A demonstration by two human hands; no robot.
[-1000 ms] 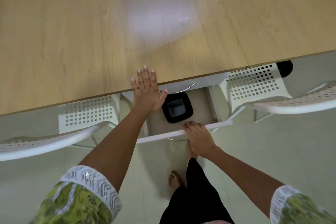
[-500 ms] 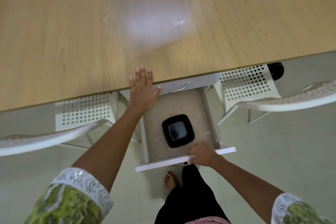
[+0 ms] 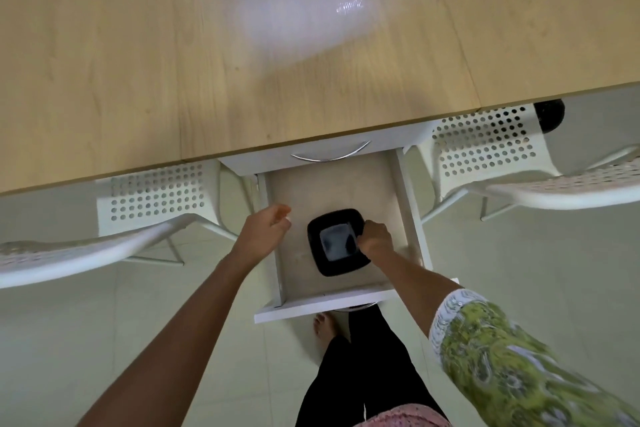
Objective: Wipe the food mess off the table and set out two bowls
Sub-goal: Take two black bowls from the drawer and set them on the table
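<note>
Two chairs: we see white perforated plastic seats, one (image 3: pixel 152 198) left of the drawer and one (image 3: pixel 485 146) right of it, both tucked under the table edge, with curved white backrests.
Table: our widest surface, the table (image 3: pixel 138 45), is a pale wood-grain laminate, smooth, with a soft patch of glare near its middle and straight seams between panels.
Floor: we stand on pale, glossy tiles (image 3: pixel 519 270).
Drawer: a white drawer (image 3: pixel 325 305) is pulled out beneath the table, its flat base beige, its front a thin white board; above it sits a closed front with a curved metal handle (image 3: pixel 330 155).
Bowl: our black bowl (image 3: pixel 337 246) is squarish with rounded corners and a shiny inner well; it rests on the drawer base, toward the right side.
Right hand: our right hand (image 3: pixel 375 237) curls over the bowl's right rim and grips it.
Left hand: our left hand (image 3: pixel 265 230) hangs over the drawer's left wall, fingers loosely bent, holding nothing.
</note>
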